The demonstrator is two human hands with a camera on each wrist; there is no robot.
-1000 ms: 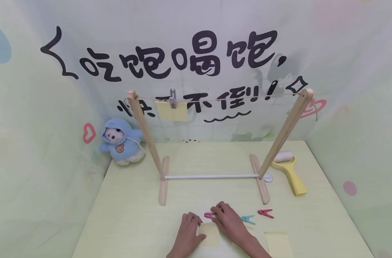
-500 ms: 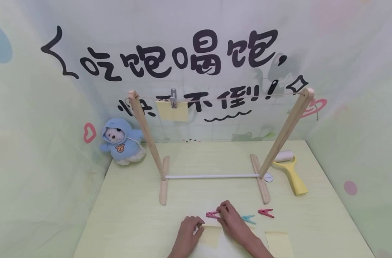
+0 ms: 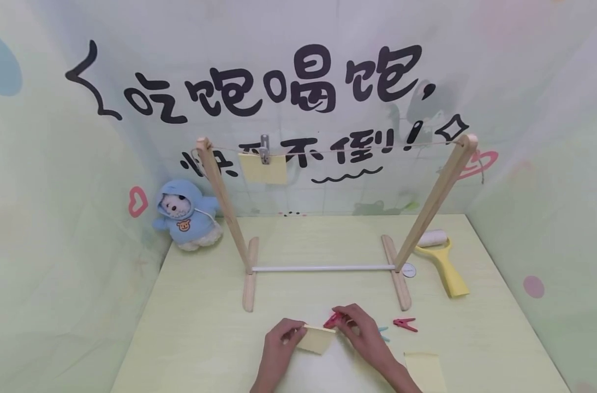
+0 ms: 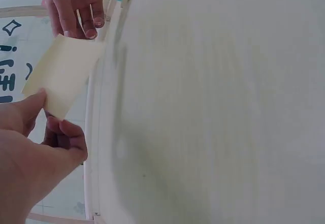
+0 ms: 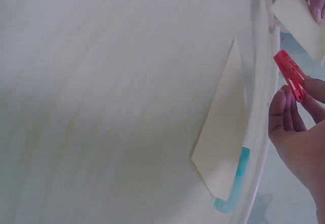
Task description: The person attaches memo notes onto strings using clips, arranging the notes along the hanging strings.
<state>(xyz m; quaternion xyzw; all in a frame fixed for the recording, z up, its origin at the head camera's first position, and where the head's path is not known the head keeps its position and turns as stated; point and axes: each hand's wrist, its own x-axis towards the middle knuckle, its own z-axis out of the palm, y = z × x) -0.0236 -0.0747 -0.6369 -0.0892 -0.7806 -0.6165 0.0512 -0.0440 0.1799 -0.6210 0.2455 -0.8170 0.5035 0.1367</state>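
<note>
My left hand (image 3: 278, 349) pinches a pale yellow sticky note (image 3: 316, 339) by its left edge, raised off the table. The left wrist view shows the note (image 4: 61, 71) tilted between thumb and fingers. Just right of it, my right hand (image 3: 369, 341) grips a red clothespin (image 3: 332, 320) by its handle end. In the right wrist view the clothespin (image 5: 288, 67) points toward the note, apart from it. A teal clothespin (image 3: 384, 333) lies partly hidden behind the right hand. Another red clothespin (image 3: 405, 325) and a second sticky note (image 3: 423, 371) lie farther right.
Beyond the hands stands a wooden rack (image 3: 433, 210) with a string (image 3: 387, 148) between its posts. A metal clip (image 3: 264, 150) holds a sticky note (image 3: 251, 169) on the string. A plush toy (image 3: 187, 218) sits left, a yellow-handled lint roller (image 3: 448, 267) right.
My left hand has lifted the sticky note off the table. My right hand has raised the red clothespin and turned it toward the note's upper right corner.
</note>
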